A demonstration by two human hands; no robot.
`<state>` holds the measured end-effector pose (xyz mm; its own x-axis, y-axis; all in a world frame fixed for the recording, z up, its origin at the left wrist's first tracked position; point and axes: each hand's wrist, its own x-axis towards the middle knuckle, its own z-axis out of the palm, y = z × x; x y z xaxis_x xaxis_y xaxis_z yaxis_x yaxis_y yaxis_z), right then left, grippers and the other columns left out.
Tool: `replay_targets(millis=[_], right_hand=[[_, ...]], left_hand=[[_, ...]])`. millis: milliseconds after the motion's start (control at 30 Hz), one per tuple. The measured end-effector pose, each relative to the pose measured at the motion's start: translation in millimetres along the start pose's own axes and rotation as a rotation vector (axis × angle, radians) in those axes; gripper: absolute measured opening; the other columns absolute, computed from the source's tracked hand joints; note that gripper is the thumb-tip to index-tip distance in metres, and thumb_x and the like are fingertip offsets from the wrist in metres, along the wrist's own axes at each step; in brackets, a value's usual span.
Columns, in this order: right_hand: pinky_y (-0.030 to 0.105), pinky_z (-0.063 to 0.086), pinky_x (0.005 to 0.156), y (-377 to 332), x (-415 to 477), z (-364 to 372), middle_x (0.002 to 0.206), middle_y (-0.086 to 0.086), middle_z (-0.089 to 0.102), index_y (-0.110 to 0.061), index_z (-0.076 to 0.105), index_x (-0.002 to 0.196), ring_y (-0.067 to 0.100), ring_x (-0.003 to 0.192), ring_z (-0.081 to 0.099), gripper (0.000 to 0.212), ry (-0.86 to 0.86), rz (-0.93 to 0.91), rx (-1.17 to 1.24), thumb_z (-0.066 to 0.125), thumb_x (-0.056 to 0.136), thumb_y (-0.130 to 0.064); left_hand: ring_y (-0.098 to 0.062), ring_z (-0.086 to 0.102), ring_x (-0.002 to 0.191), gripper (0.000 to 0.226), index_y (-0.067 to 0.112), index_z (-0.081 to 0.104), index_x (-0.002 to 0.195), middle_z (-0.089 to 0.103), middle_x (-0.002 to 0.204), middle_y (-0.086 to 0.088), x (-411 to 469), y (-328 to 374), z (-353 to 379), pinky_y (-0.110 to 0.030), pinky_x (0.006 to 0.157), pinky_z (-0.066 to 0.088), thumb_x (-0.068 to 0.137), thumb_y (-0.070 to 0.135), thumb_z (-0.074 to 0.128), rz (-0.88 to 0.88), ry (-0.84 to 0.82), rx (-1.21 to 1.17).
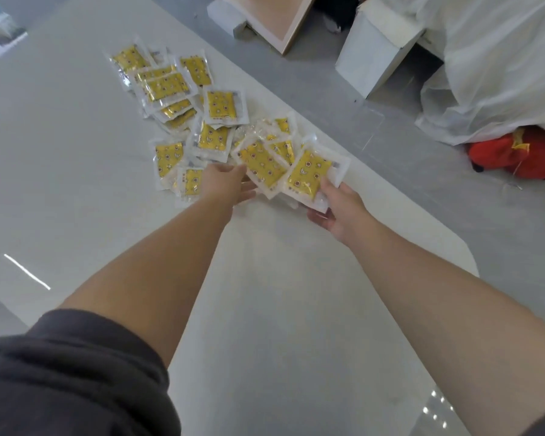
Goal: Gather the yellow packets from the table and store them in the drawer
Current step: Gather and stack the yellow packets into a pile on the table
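Several yellow packets [167, 86] in clear wrappers lie scattered in a loose pile across the far part of the white table [76, 184]. My right hand [337, 212] grips a small stack of yellow packets [309, 176] near the table's right edge, thumb on top. My left hand [230, 182] reaches out with straight fingers and touches another packet [261, 166] beside that stack. No drawer is in view.
Beyond the table's right edge is grey floor with a white box [375, 55], a wooden-framed panel [283, 20], a white plastic sheet over something [501, 67] and a red bag [516, 152].
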<state>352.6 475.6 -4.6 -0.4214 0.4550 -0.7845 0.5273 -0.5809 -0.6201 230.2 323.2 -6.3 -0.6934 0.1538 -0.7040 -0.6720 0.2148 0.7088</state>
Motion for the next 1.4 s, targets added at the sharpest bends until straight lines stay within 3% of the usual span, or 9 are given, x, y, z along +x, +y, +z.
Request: replay_targets(millis=[67, 167, 233, 300, 367, 433, 567, 800, 1400], right_hand=[[0.031, 0.055, 0.058, 8, 5, -3, 0.103, 0.007, 0.066, -0.015, 0.056, 0.112, 0.023, 0.078, 0.069, 0.028, -0.004, 0.089, -0.150, 0.048, 0.099, -0.039], [0.036, 0.054, 0.073, 53, 7, -37, 0.112, 0.006, 0.055, -0.018, 0.053, 0.112, 0.023, 0.095, 0.058, 0.030, 0.071, 0.085, -0.602, 0.059, 0.091, -0.038], [0.035, 0.046, 0.089, 86, 5, -78, 0.128, 0.006, 0.045, -0.020, 0.047, 0.129, 0.027, 0.114, 0.051, 0.054, 0.079, -0.002, -0.989, 0.068, 0.082, -0.036], [0.039, 0.041, 0.101, 106, 3, -121, 0.148, 0.009, 0.026, -0.029, 0.029, 0.145, 0.034, 0.132, 0.035, 0.086, 0.079, -0.061, -1.261, 0.077, 0.074, -0.036], [0.053, 0.037, 0.105, 111, 4, -163, 0.158, 0.006, -0.009, -0.042, 0.004, 0.149, 0.041, 0.144, 0.007, 0.111, 0.068, -0.008, -1.413, 0.083, 0.071, -0.035], [0.066, 0.034, 0.102, 106, 9, -200, 0.153, -0.001, -0.033, -0.050, -0.012, 0.146, 0.044, 0.144, -0.013, 0.124, 0.061, 0.049, -1.527, 0.085, 0.070, -0.032], [0.068, 0.036, 0.098, 102, 23, -248, 0.145, -0.006, -0.047, -0.055, -0.019, 0.141, 0.048, 0.141, -0.019, 0.132, -0.017, 0.008, -1.678, 0.087, 0.068, -0.023], [0.065, 0.041, 0.095, 104, 23, -257, 0.149, -0.006, -0.043, -0.056, -0.013, 0.142, 0.048, 0.142, -0.016, 0.134, -0.031, -0.091, -1.671, 0.090, 0.063, -0.021], [0.065, 0.040, 0.095, 93, 22, -254, 0.149, 0.000, -0.042, -0.053, -0.015, 0.144, 0.052, 0.139, -0.020, 0.131, -0.127, -0.078, -1.709, 0.086, 0.069, -0.022]], left_hand=[[-0.021, 0.065, 0.078, 0.009, 0.011, 0.050, 0.091, 0.061, 0.093, -0.007, -5, -15, 4, -0.031, 0.066, 0.055, 0.095, 0.015, 0.057, -0.061, -0.019, 0.160], [-0.026, 0.055, 0.101, 0.031, 0.012, 0.050, 0.113, 0.054, 0.110, -0.006, -29, -79, -1, -0.034, 0.078, 0.047, 0.088, 0.025, 0.063, 0.122, -0.032, 0.964], [-0.026, 0.045, 0.117, 0.046, 0.017, 0.046, 0.124, 0.044, 0.128, -0.006, -60, -121, 5, -0.037, 0.085, 0.044, 0.085, 0.030, 0.066, 0.282, -0.116, 1.343], [-0.029, 0.028, 0.135, 0.070, 0.024, 0.031, 0.139, 0.024, 0.148, -0.007, -86, -155, 23, -0.041, 0.096, 0.040, 0.081, 0.040, 0.069, 0.333, -0.207, 1.553], [-0.035, 0.001, 0.146, 0.099, 0.030, 0.006, 0.150, -0.007, 0.159, -0.008, -104, -181, 53, -0.053, 0.105, 0.032, 0.078, 0.050, 0.071, 0.281, -0.289, 1.660], [-0.038, -0.015, 0.146, 0.118, 0.034, -0.015, 0.150, -0.027, 0.157, -0.007, -115, -198, 89, -0.062, 0.106, 0.027, 0.074, 0.056, 0.073, 0.243, -0.331, 1.676], [-0.045, -0.024, 0.142, 0.134, 0.034, -0.029, 0.146, -0.039, 0.151, -0.009, -121, -217, 156, -0.071, 0.101, 0.027, 0.068, 0.058, 0.077, 0.195, -0.308, 1.679], [-0.049, -0.023, 0.140, 0.139, 0.036, -0.034, 0.143, -0.040, 0.151, -0.012, -116, -226, 174, -0.072, 0.097, 0.031, 0.065, 0.053, 0.081, 0.133, -0.239, 1.710], [-0.046, -0.024, 0.141, 0.145, 0.040, -0.034, 0.141, -0.040, 0.150, -0.011, -113, -218, 182, -0.072, 0.100, 0.027, 0.060, 0.047, 0.086, 0.029, -0.213, 1.705]])
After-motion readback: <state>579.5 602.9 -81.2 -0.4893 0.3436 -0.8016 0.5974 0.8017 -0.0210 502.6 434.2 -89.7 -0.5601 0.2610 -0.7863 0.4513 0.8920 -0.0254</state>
